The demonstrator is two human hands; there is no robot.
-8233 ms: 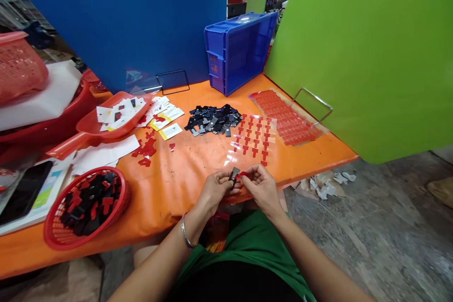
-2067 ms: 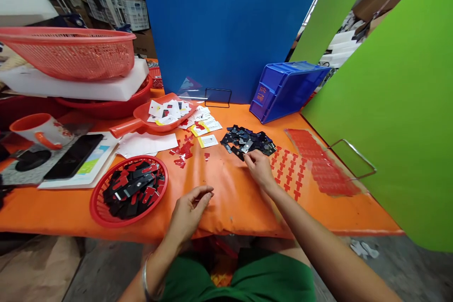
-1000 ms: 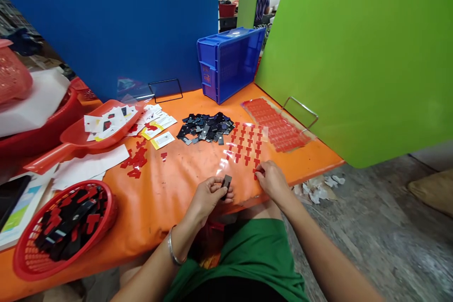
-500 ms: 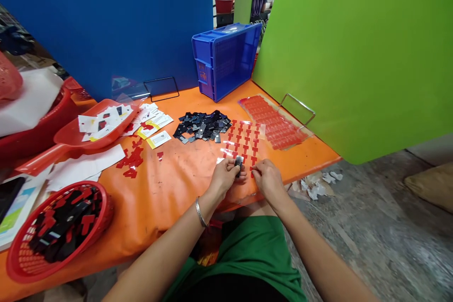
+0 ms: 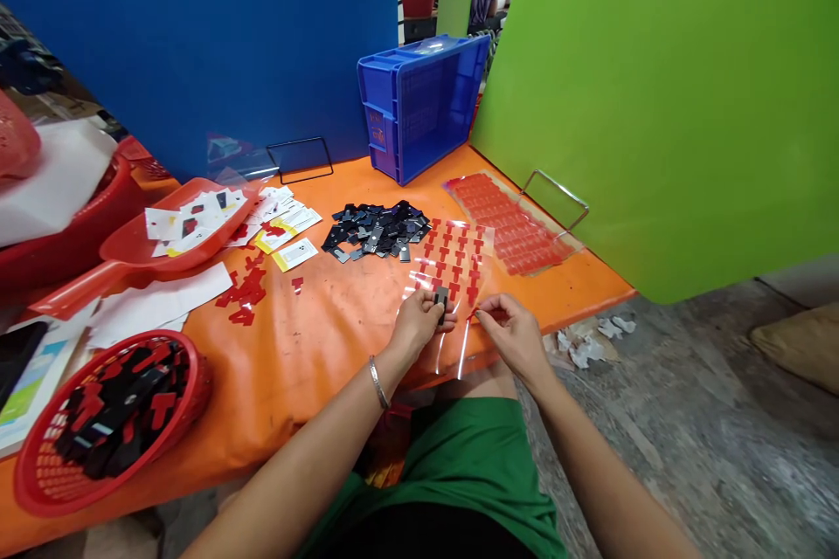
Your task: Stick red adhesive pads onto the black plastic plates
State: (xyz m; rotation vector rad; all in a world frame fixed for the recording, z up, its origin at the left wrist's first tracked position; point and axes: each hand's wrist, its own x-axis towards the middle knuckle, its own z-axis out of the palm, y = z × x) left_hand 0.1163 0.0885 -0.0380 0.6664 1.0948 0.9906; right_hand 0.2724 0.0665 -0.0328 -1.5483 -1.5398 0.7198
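My left hand (image 5: 415,323) grips a small dark flat plate (image 5: 441,300) between thumb and fingers, over the lower edge of a clear sheet (image 5: 449,351). Rows of red T-shaped stickers (image 5: 454,290) cover the upper part of that sheet. To its right, my right hand (image 5: 516,337) has thumb and forefinger pinched on a red sticker (image 5: 473,313) at the sheet's lower right corner. Whether this sticker is fully off the sheet I cannot tell. Beyond my left hand lies a heap of similar dark plates (image 5: 375,231).
A second sheet of red stickers (image 5: 515,223) lies to the right. Loose red pieces (image 5: 247,290), printed cards (image 5: 294,254) and a red scoop (image 5: 124,246) are on the left. A red basket (image 5: 190,419) of parts stands at front left, a blue crate (image 5: 386,105) at the back.
My right hand has drawn a little right, away from the left, its fingertips still pinched by the red sticker. The clear sheet's lower part now shows between my hands. My left hand keeps the plate.
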